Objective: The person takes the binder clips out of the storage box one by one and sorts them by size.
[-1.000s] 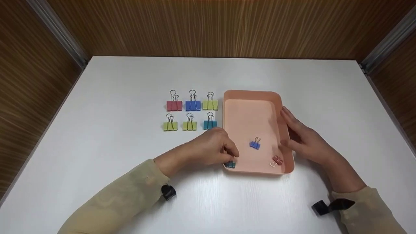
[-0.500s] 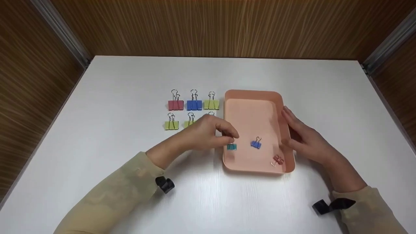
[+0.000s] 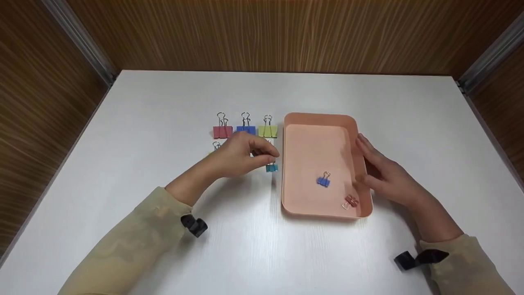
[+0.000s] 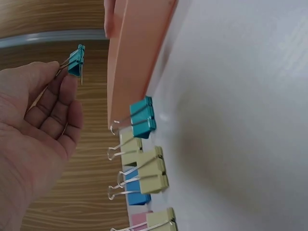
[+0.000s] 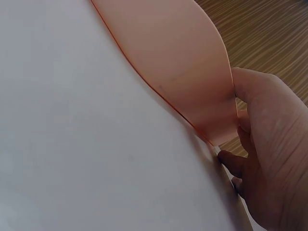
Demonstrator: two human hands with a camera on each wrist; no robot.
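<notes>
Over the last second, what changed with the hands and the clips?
The left hand, pinching the small teal clip by its wire handles, carried it from the tray's near-left corner out over the table toward the clip rows. The right hand stayed on the pink tray; the blue clip and red clip inside stayed put.

The left hand [image 3: 241,157] holds a small clip [image 3: 272,167] above the surface [image 3: 163,102], with rows of clips [image 3: 245,130] just behind it and the tray [image 3: 319,123] to its right; two clips [image 3: 323,180] lie inside, nearer the right hand [image 3: 382,172] against the tray's far wall
</notes>
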